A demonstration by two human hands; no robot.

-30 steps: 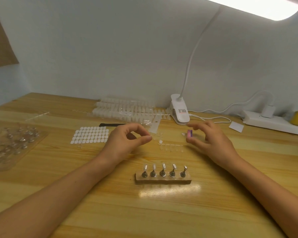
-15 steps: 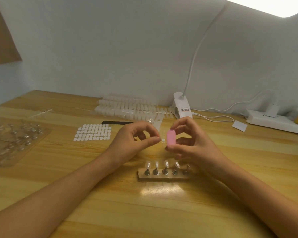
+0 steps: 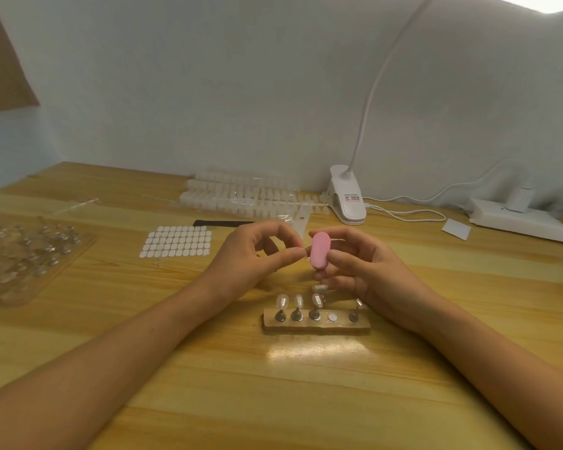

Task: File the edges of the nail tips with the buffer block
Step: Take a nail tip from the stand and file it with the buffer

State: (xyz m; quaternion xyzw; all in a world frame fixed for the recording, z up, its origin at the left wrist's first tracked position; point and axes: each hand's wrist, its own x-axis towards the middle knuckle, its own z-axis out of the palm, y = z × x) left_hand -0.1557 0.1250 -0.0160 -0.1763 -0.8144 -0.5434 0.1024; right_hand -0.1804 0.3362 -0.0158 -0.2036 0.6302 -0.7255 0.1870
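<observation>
Pink buffer block [image 3: 320, 250] gripped upright in right hand [image 3: 368, 271]; left hand [image 3: 251, 254] pinches nail tip [image 3: 306, 257] just beside it.

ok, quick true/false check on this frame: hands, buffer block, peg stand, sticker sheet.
1. The right hand holds the pink buffer block upright above the table. True.
2. Every slot on the wooden stand carries a peg. False: four pegs stand in it, and the fourth slot from the left shows only a white disc.
3. The left hand lies flat on the table. False: it is raised, with thumb and forefinger pinching a small clear nail tip right beside the block.
4. The white sticker sheet lies on the table to the left of the left hand. True.
</observation>
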